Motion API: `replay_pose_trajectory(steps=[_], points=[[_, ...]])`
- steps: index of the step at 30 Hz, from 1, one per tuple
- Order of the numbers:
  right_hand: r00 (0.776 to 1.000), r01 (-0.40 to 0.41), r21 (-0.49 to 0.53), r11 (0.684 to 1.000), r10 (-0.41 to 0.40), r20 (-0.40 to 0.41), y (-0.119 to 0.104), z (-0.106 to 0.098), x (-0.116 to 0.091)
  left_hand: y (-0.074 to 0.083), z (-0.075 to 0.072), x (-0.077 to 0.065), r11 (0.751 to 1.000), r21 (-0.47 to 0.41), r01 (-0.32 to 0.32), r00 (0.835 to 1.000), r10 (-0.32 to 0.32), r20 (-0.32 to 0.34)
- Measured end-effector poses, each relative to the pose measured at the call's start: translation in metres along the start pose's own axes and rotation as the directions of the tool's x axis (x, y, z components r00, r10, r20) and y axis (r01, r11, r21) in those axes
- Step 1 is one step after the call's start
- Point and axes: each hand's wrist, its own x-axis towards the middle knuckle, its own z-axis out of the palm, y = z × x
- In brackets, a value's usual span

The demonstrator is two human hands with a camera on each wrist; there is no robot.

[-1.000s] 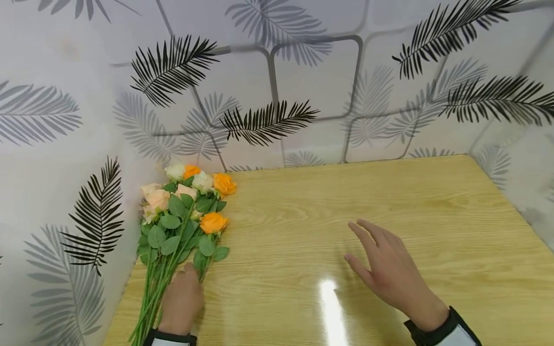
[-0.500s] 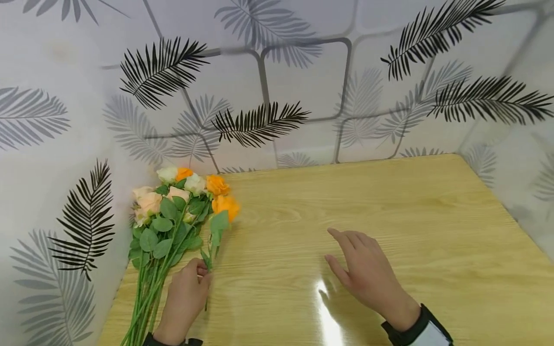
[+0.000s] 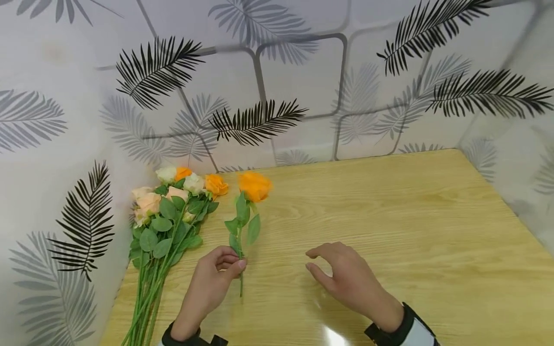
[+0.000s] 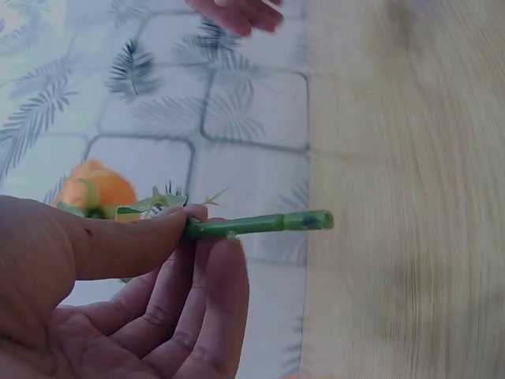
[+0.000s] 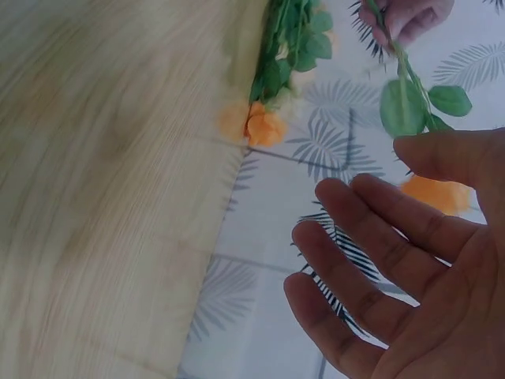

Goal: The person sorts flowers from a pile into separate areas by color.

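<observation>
An orange rose [image 3: 254,186] on a short green stem stands upright above the table in the head view, pinched low on its stem between the thumb and fingers of my left hand [image 3: 213,276]. The cut end of that stem [image 4: 268,224] sticks out past the fingertips in the left wrist view. My right hand [image 3: 352,278] hovers to the right of the rose, fingers loosely bent and holding nothing. In the right wrist view its fingers [image 5: 371,245] are spread, with green leaves [image 5: 402,106] beyond them.
A bunch of long-stemmed roses [image 3: 166,226], cream, peach and orange, lies along the left side of the wood-grain table [image 3: 389,206]. Behind and to the left rises a pale wall covering [image 3: 303,86] with feather-leaf patterns.
My left hand has lifted one orange rose away from the bunch and carried it right, raising it upright. My right hand has shifted left, nearer to it, its fingers more bent.
</observation>
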Motion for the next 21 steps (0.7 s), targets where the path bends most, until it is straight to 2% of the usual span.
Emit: replay_pose_trajectory(steps=[6, 9, 15, 21], points=[[0.995, -0.018, 0.145, 0.989, 0.003, 0.097, -0.01, 0.002, 0.0, 0.01, 0.021, -0.003, 0.987, -0.158, -0.027, 0.995, 0.042, 0.094], [0.991, -0.017, 0.251, 0.968, -0.018, 0.135, -0.013, 0.002, 0.002, 0.015, 0.026, -0.003, 0.977, -0.209, -0.034, 0.988, 0.065, 0.143], [0.982, -0.055, 0.473, 0.879, -0.04, 0.187, -0.019, 0.003, 0.004, 0.024, 0.034, -0.002, 0.966, -0.252, -0.059, 0.976, 0.109, 0.188], [0.98, -0.109, 0.584, 0.805, -0.014, 0.201, -0.024, 0.008, 0.005, 0.031, 0.042, -0.005, 0.967, -0.242, -0.081, 0.973, 0.129, 0.19]])
